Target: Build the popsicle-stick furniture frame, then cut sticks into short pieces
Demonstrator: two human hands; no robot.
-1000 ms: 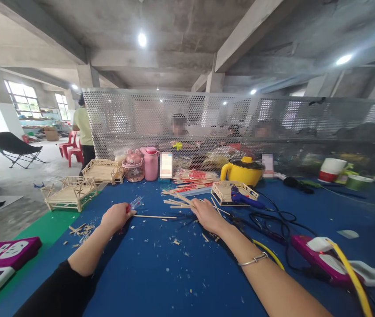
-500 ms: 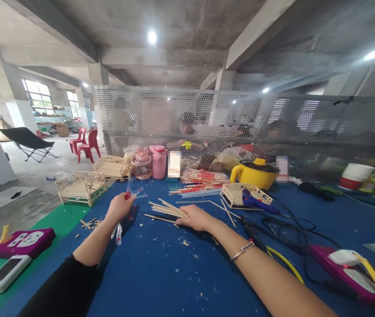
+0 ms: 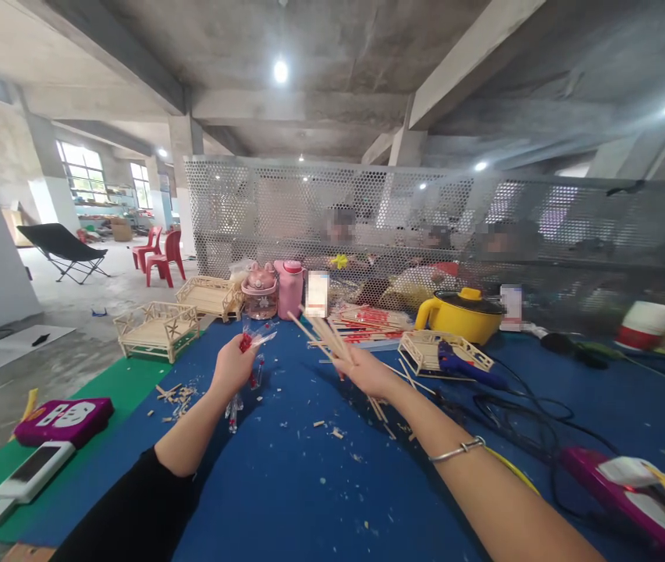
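Note:
My left hand [image 3: 235, 364] is closed around crumpled clear plastic wrappers [image 3: 261, 337] with red print, and some of them dangle below the fingers. In my right hand [image 3: 366, 373] is a bundle of thin wooden sticks [image 3: 326, 334], fanned out and tilted up to the left, their lower ends showing beneath the hand. Beyond the right hand lies a pile of sticks in red-printed wrappers [image 3: 371, 318]. Right of it, a small wooden stick frame [image 3: 420, 353] sits on the blue table with a blue glue gun [image 3: 467, 365] resting against it.
Two wooden model beds [image 3: 160, 332] stand at the left back near a pink bottle [image 3: 290, 289]. A yellow pot [image 3: 464, 314] is at the back right, before a perforated metal screen [image 3: 286, 203]. Black cables [image 3: 520, 414] and a purple power strip [image 3: 607, 476] lie right. Stick scraps [image 3: 177, 396] lie left.
My right hand has lifted the sticks off the table and tipped them upward. My left hand still holds the wrappers, raised slightly. The whole view has shifted a little.

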